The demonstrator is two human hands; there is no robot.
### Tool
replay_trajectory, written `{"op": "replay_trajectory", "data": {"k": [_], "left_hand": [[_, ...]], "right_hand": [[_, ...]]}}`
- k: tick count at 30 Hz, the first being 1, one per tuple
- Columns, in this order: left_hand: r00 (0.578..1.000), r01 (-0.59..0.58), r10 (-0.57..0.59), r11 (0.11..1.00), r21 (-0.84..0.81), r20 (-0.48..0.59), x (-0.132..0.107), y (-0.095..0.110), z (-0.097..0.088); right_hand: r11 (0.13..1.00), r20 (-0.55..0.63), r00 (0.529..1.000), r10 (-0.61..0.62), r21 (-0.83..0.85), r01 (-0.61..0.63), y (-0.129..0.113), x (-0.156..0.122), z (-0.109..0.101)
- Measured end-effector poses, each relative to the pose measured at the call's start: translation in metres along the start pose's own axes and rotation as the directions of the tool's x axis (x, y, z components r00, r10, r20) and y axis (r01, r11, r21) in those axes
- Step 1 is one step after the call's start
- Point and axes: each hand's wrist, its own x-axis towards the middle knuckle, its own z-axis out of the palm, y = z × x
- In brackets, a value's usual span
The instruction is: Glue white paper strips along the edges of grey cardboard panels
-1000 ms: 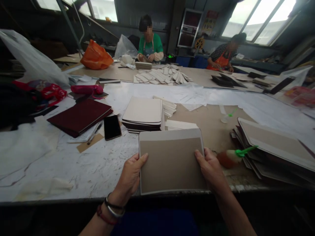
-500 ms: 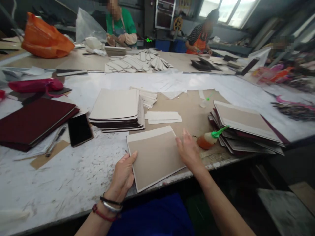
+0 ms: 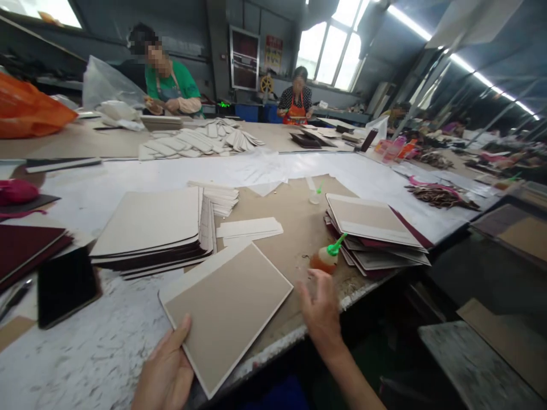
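My left hand (image 3: 168, 361) grips the lower left edge of a flat beige panel (image 3: 231, 302), thumb on top and the other fingers beneath. The panel has a pale strip along its far edge and lies tilted near the table's front edge. My right hand (image 3: 320, 307) is off the panel, its fingers curved, apart and slightly blurred, with nothing seen in them. Just beyond those fingers stands a squeeze bottle (image 3: 325, 259) of amber liquid with a green nozzle. Whether the fingertips touch the bottle I cannot tell.
A thick stack of pale panels (image 3: 149, 222) stands left, white strips (image 3: 250, 228) beside it. Finished-looking panels (image 3: 371, 219) are piled at the right. A phone (image 3: 66, 287) lies far left. Two people (image 3: 175, 85) work across the table, among pale cut pieces (image 3: 200, 139).
My right hand has come off the panel and nearer the bottle. My left hand still holds the panel, now turned at more of a slant. The camera view has swung right.
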Motion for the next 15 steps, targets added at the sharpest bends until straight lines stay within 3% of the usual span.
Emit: {"op": "replay_trajectory", "data": {"k": [1, 3, 5, 7, 10, 12, 15], "left_hand": [[1.0, -0.015, 0.015, 1.0, -0.023, -0.026, -0.002, -0.002, 0.001], [0.994, -0.066, 0.058, 0.995, -0.074, -0.096, -0.01, -0.008, 0.007], [0.989, -0.107, 0.094, 0.988, -0.107, -0.118, -0.019, -0.015, 0.016], [0.995, -0.091, 0.086, 0.989, -0.118, -0.051, -0.024, -0.022, 0.024], [0.99, 0.122, -0.121, 0.992, -0.017, 0.074, -0.025, -0.032, 0.023], [0.951, 0.261, -0.281, 0.954, 0.146, 0.131, -0.024, -0.036, 0.013], [0.89, 0.255, -0.383, 0.868, 0.427, 0.246, -0.024, -0.041, -0.004]], "right_hand": [[0.995, -0.091, 0.991, 0.096, 0.014, -0.095, 0.014, 0.006, -0.008], [0.971, -0.127, 0.965, 0.23, 0.097, -0.219, 0.039, 0.021, -0.015], [0.942, -0.041, 0.951, 0.305, 0.158, -0.296, 0.055, 0.035, -0.012], [0.923, 0.054, 0.936, 0.347, 0.156, -0.351, 0.063, 0.043, -0.003], [0.914, 0.079, 0.918, 0.389, 0.093, -0.395, 0.067, 0.048, 0.009], [0.923, 0.042, 0.925, 0.377, 0.072, -0.379, 0.066, 0.048, 0.01], [0.963, -0.031, 0.964, 0.265, 0.05, -0.263, 0.053, 0.044, -0.005]]}}
